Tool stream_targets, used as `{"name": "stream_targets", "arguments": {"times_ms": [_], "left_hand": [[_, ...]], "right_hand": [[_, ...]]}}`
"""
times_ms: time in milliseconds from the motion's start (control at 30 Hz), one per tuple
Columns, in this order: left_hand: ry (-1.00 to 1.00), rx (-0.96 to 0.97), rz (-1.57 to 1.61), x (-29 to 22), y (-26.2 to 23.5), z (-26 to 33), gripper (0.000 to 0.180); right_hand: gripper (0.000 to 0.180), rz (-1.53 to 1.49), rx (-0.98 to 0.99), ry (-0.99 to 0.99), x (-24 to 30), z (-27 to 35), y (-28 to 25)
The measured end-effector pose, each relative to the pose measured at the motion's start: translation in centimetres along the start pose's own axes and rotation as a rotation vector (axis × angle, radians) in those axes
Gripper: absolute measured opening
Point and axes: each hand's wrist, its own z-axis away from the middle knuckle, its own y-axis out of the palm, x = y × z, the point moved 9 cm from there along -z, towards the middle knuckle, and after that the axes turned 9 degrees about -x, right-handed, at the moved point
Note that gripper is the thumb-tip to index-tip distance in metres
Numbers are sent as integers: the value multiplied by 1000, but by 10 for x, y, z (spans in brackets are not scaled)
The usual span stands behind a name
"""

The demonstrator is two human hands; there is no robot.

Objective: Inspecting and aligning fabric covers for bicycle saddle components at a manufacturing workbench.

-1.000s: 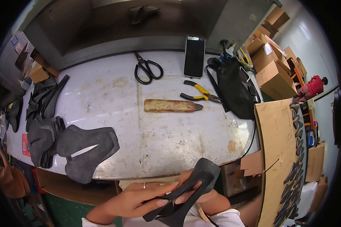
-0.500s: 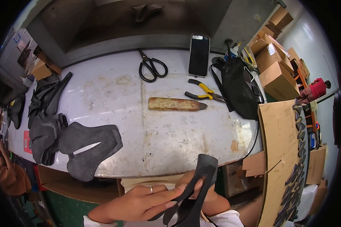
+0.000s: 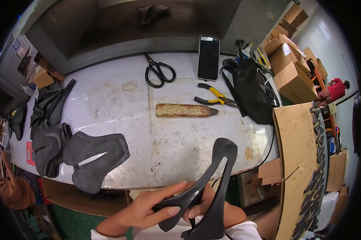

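Note:
Above the table's near edge I hold a black bicycle saddle shell (image 3: 224,149), its narrow rounded nose pointing away and a long slot splitting it into two limbs. My left hand (image 3: 146,210) is closed round the left limb, thumb and fingers pressing its two sides. Behind the shell, my right hand (image 3: 206,199) shows through the slot, its thumb against the inner side; most of its fingers are hidden. A grey slotted saddle pad (image 3: 108,146) lies at the table's left front, beside a stack of similar dark pads (image 3: 48,148).
On the white table (image 3: 120,108) lie a wooden-handled blade (image 3: 182,110), yellow-black pliers (image 3: 216,95), black-handled scissors (image 3: 159,73) and a black pouch (image 3: 250,92). A phone (image 3: 209,58) stands at the back. Right, a cardboard sheet (image 3: 294,152) bears rows of black pieces. A person (image 3: 335,91) is far right.
The saddle shell has risen away from me over the table edge and turned, so its slot now shows clearly. Both hands keep hold, with the left hand's fingers shifted along its limb.

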Motion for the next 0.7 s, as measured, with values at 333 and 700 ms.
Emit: {"name": "stream_targets", "arguments": {"times_ms": [333, 700], "left_hand": [[-131, -26, 156, 5, 6, -2, 46], [-89, 35, -4, 3, 8, 0, 46]], "right_hand": [[52, -3, 7, 105, -14, -4, -5], [69, 282, -130, 54, 0, -1, -11]]}}
